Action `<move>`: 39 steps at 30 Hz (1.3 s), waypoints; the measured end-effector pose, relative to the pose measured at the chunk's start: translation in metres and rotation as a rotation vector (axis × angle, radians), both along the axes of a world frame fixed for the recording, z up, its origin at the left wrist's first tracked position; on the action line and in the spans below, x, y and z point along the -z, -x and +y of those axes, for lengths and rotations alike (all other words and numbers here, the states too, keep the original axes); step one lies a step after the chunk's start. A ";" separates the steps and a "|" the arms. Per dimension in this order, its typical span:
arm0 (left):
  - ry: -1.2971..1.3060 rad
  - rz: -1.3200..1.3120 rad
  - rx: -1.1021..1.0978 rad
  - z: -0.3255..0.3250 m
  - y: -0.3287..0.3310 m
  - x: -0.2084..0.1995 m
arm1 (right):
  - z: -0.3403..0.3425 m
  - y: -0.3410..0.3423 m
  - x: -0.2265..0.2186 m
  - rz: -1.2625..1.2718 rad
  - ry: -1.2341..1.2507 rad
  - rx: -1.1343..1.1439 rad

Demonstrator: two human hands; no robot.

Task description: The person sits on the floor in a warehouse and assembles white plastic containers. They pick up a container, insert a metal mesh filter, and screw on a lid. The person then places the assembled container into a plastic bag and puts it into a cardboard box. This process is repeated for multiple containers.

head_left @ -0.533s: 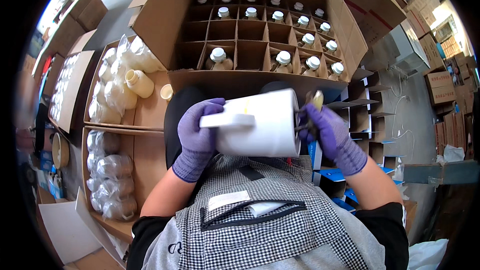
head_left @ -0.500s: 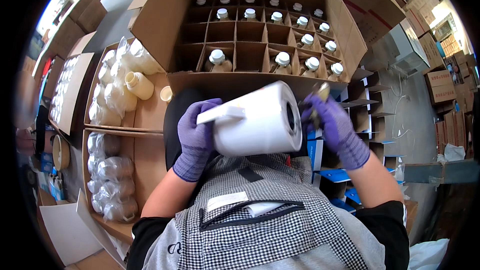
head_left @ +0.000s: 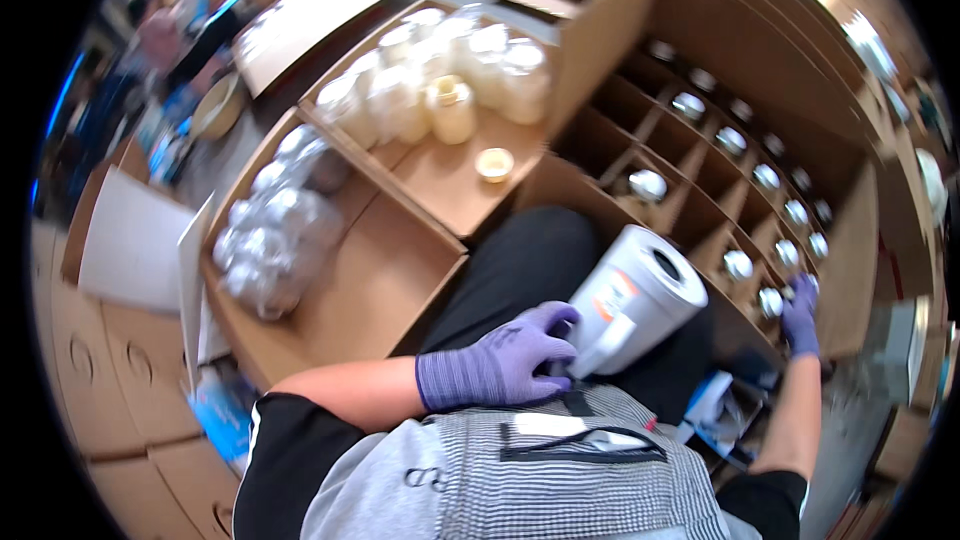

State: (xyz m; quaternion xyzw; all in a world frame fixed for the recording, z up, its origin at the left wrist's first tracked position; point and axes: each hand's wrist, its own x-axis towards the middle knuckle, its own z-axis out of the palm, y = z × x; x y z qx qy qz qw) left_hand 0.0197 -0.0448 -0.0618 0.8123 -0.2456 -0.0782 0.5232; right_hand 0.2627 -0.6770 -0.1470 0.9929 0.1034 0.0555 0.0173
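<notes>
Head view: from where I stand, white cylinder (head_left: pixel 650 305) tilted over the person's lap (head_left: pixel 505 275); orange-marked label (head_left: pixel 613 295), print too blurred to read. Left hand (head_left: pixel 515 355): fingers spread at its lower end. Right hand (head_left: pixel 801 312): beside capped bottle (head_left: pixel 770 302) in divided carton (head_left: pixel 850 275); grip cannot be told.

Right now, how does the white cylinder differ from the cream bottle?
The white cylinder looks larger and thicker than the cream bottle. The white cylinder carries an orange patch; no such patch shows on the cream bottle. The white cylinder is by the left hand, while the cream bottle sits in a carton. Both are pale and rounded.
</notes>
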 end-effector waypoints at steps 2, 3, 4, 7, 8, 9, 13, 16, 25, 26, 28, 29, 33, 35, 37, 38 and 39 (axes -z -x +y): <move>0.220 0.318 -0.008 0.050 -0.008 -0.003 | 0.039 -0.004 -0.023 0.020 -0.027 -0.072; 0.325 0.506 -0.091 0.082 -0.012 -0.006 | 0.084 0.001 -0.048 0.056 -0.139 -0.061; 0.284 0.386 -0.345 0.114 -0.023 0.010 | 0.110 0.008 -0.079 0.174 -0.412 -0.087; -0.243 0.036 -1.066 0.264 -0.034 0.101 | 0.263 0.037 -0.135 0.363 -0.845 -0.203; -0.296 0.099 -1.259 0.323 -0.028 0.132 | 0.303 0.048 -0.146 0.443 -0.855 -0.262; -0.381 0.216 -1.441 0.377 -0.019 0.156 | 0.335 0.053 -0.152 0.519 -0.870 -0.321; -0.797 0.233 -1.877 0.515 0.020 0.221 | 0.423 0.059 -0.166 0.786 -0.545 -0.414; -0.855 0.244 -1.878 0.543 0.026 0.252 | 0.440 0.056 -0.172 0.836 -0.581 -0.360; 0.128 0.149 -1.341 0.435 0.008 0.040 | 0.523 0.041 -0.188 0.700 -0.615 -0.761; 0.213 0.168 -1.254 0.405 0.010 -0.006 | 0.560 0.039 -0.185 0.605 -0.548 -0.931; 0.260 0.169 -1.167 0.355 0.016 -0.093 | 0.632 0.034 -0.169 0.378 -0.420 -1.243; 0.242 0.158 -1.140 0.337 0.014 -0.128 | 0.667 0.032 -0.155 0.294 -0.442 -1.311; 0.167 -0.411 -0.905 0.332 -0.002 -0.193 | 0.775 0.039 -0.096 0.431 -0.663 -1.176; -0.026 -0.479 -1.134 0.313 -0.020 -0.209 | 0.777 0.046 -0.124 0.661 -0.588 -1.112; -0.343 -1.033 -1.072 0.288 -0.012 -0.179 | 0.749 0.046 -0.149 0.861 -0.725 -0.928; -0.334 -0.970 -0.935 0.257 -0.004 -0.162 | 0.731 0.040 -0.162 0.907 -0.789 -0.903; -0.443 -0.913 -0.898 0.226 0.000 -0.147 | 0.721 0.027 -0.159 0.941 -0.784 -0.906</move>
